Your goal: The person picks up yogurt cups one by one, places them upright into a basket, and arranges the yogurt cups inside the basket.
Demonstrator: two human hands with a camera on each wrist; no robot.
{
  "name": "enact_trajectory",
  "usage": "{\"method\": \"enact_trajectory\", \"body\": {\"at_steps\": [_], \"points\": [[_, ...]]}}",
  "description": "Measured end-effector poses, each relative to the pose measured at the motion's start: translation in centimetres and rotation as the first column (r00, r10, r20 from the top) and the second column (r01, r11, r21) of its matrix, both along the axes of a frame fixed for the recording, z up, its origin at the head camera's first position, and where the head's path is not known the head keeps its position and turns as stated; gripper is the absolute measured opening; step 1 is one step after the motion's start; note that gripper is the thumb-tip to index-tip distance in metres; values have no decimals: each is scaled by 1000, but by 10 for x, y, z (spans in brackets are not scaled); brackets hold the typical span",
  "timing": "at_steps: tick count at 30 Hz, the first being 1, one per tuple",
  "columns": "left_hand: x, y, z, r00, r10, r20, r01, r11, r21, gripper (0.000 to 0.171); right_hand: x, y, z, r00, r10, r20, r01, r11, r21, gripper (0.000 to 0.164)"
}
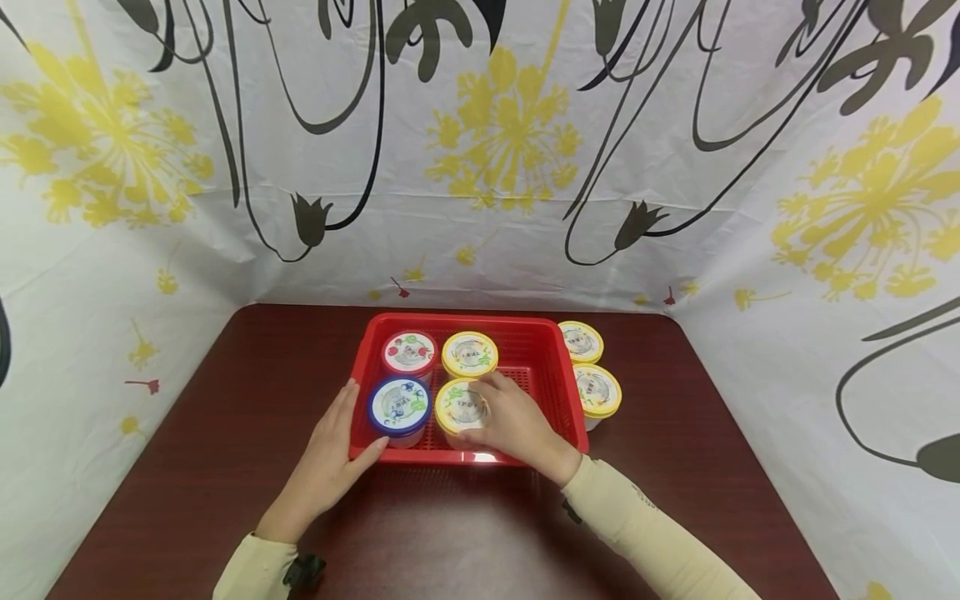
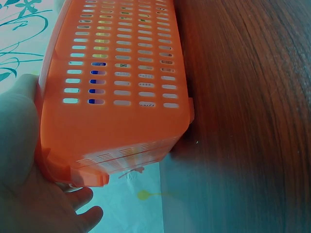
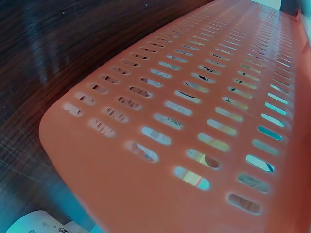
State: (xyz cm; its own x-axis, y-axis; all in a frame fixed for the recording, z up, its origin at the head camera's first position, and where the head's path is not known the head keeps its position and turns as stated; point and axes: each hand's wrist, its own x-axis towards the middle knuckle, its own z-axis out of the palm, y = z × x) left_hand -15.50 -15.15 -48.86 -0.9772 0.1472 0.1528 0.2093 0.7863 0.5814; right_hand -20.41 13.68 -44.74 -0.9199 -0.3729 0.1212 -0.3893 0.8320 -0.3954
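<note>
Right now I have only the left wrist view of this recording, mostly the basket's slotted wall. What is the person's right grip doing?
Observer: In the head view, the right grip holds the near yellow-lidded tub inside the red basket.
Reviewer: My view shows no tubs outside the basket. Are there any?
Observer: Yes, two more yellow-lidded tubs stand on the table beside the basket's right side.

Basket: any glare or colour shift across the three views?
Head: basket reads red, white glare on its near rim, pale sheen on the table; left wrist: basket looks orange, bluish haze on the table; right wrist: orange-pink basket.
</note>
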Motion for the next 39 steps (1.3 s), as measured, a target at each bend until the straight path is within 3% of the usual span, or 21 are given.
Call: {"method": "enact_trajectory", "body": {"at_steps": [26, 32, 39], "points": [[1, 0, 1, 1000, -1, 9, 1, 1000, -4, 103, 1, 3, -4, 1000, 18, -5, -18, 1000, -6, 81], [1, 1, 1, 1000, 0, 11, 0, 1000, -3, 103, 2, 9, 2, 998, 33, -46, -33, 999, 2, 83], [1, 1, 1, 1000, 1, 5, -1, 1000, -2, 103, -2, 22, 22, 996, 19, -87, -16, 999, 38, 79]]}}
